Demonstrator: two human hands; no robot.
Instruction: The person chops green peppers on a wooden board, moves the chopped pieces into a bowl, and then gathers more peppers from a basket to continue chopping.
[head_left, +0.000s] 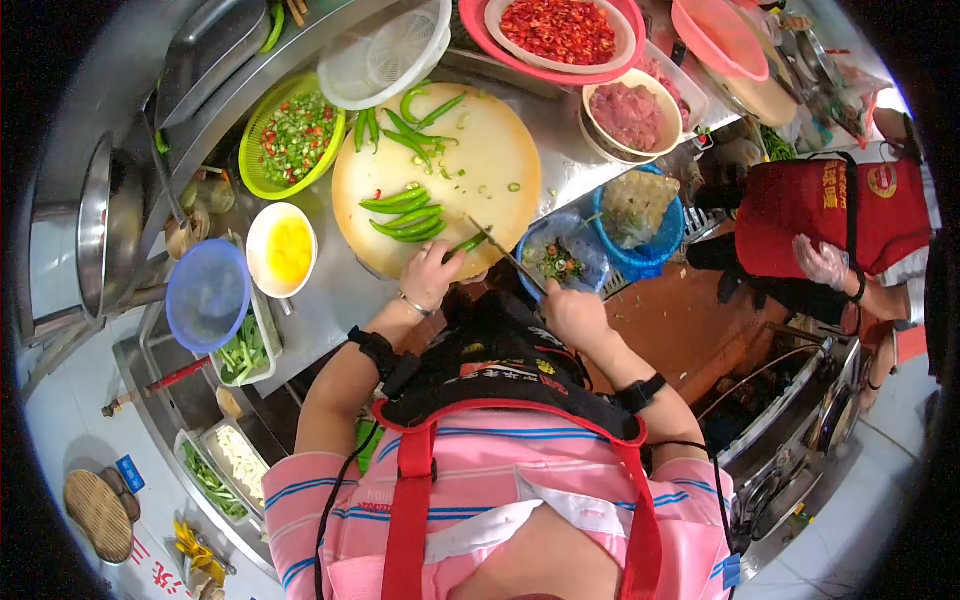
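On the round cutting board [490, 130], my left hand [430, 276] is closed on a green chili [472, 241] near the front edge. My right hand [577, 317] grips a knife [510, 259], whose blade slants up and left to the chili. Left of the blade lies a row of whole green chilies [408, 215]. More green chilies are scattered at the board's upper left, with small cut pieces about the surface. Just right of the board, a lined blue bin [535, 283] holds scraps.
A green basket of chopped peppers [247, 160], a white bowl of yellow liquid [256, 236] and a blue bowl [207, 295] stand left. Bowls of red chilies [497, 30] and meat [588, 112] are behind. A co-worker in a red apron [790, 220] stands right.
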